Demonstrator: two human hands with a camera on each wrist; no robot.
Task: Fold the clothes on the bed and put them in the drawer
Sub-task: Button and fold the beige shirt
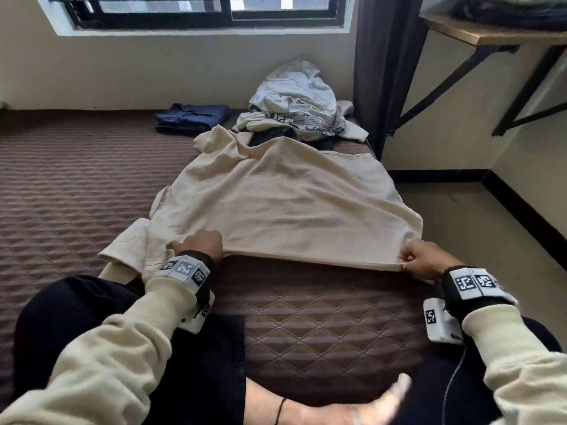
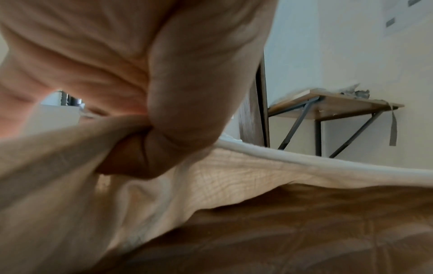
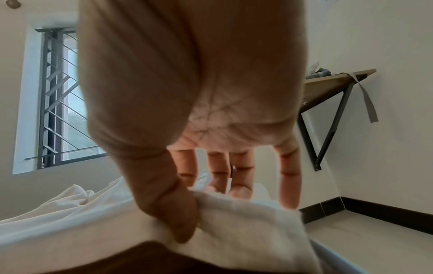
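A cream garment (image 1: 276, 207) lies spread out on the brown quilted bed (image 1: 322, 320). My left hand (image 1: 199, 245) grips its near hem at the left corner; in the left wrist view the thumb (image 2: 187, 120) pinches the cream cloth (image 2: 58, 176). My right hand (image 1: 420, 262) pinches the hem's right corner, thumb (image 3: 173, 204) on top of the cloth (image 3: 246, 226) and fingers behind it. The hem is stretched taut between both hands, lifted slightly off the bed. A heap of unfolded white and dark clothes (image 1: 297, 102) sits at the far end. A folded navy garment (image 1: 191, 118) lies left of the heap.
The bed's right edge drops to a pale floor (image 1: 460, 216) with black skirting. A wall-mounted wooden shelf (image 1: 497, 35) on black brackets hangs at the upper right. A barred window (image 1: 199, 10) is above the far wall. My legs and a bare foot (image 1: 337, 406) lie at the near edge.
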